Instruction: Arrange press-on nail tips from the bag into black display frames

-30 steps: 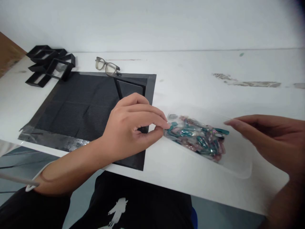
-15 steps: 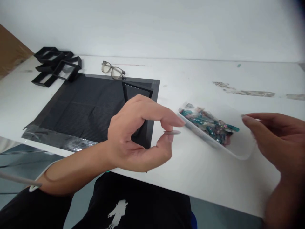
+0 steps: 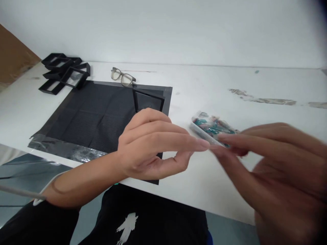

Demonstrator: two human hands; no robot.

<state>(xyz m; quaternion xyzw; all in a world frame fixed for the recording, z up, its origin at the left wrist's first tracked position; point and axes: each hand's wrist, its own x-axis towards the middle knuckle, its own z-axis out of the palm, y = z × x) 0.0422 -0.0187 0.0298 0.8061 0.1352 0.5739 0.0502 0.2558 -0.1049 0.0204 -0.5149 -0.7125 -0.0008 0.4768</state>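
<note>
My left hand (image 3: 153, 146) is above the table's front part, thumb and fingers pinched together. What sits between its fingertips, if anything, is hidden now. My right hand (image 3: 278, 166), blurred by motion, also pinches and meets the left fingertips. I cannot make out what is in it. Behind the right fingers stands a clear plastic tray (image 3: 201, 134), partly covered by that hand. Inside it lie several shiny teal and pinkish pieces (image 3: 212, 127). Beyond my left hand, a black frame (image 3: 148, 101) with a clear pane lies on a black mat (image 3: 89, 115).
Eyeglasses (image 3: 123, 77) rest behind the mat. Several black box frames (image 3: 66, 73) are piled at the back left. The white table (image 3: 204, 190) has peeled marks (image 3: 265, 99) at the right, and a white wall (image 3: 178, 30) rises behind it.
My right hand has moved left from the tray's right side to my left fingertips. The small thin flat piece seen in my left pinch is now hidden.
</note>
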